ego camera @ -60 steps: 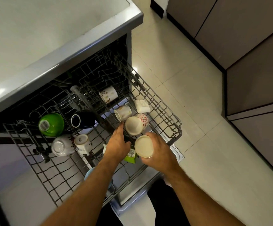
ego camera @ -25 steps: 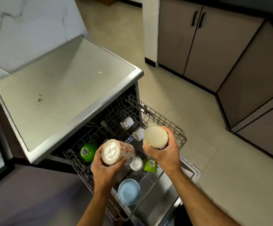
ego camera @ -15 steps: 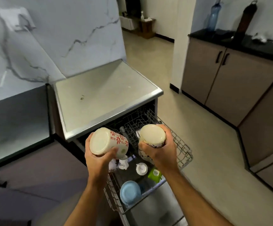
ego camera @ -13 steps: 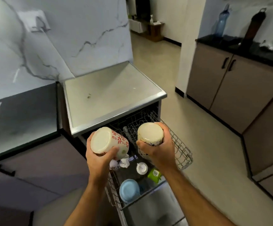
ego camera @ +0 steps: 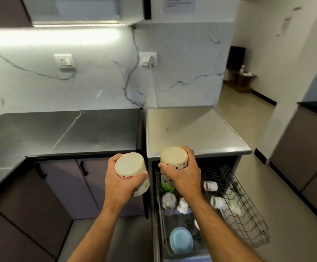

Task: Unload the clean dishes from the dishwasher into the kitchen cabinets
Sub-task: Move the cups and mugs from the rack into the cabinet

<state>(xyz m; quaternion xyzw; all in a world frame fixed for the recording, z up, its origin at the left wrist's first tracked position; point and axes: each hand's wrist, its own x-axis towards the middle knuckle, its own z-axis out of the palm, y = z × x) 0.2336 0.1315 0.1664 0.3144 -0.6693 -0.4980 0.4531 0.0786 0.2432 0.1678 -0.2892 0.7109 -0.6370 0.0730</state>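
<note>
Gripping two cream mugs bottom-up, the person stands over the pulled-out rack [ego camera: 248, 214]. The red-flowered mug [ego camera: 130, 172] sits clamped in the left hand [ego camera: 119, 183], long axis tilted toward me; the dark-patterned mug [ego camera: 173, 163] sits upright-inverted inside the right hand's [ego camera: 184, 176] curled fingers [ego camera: 188, 154]. Both hover level, beyond the wrists, below the upper cabinet [ego camera: 6, 12], nearer the left hand, its door cropped. Handles are hidden behind palms.

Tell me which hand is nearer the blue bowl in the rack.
Right. The right hand is above the rack, directly beyond the blue bowl; the left hand is off to the left, over the cabinet fronts.
</note>
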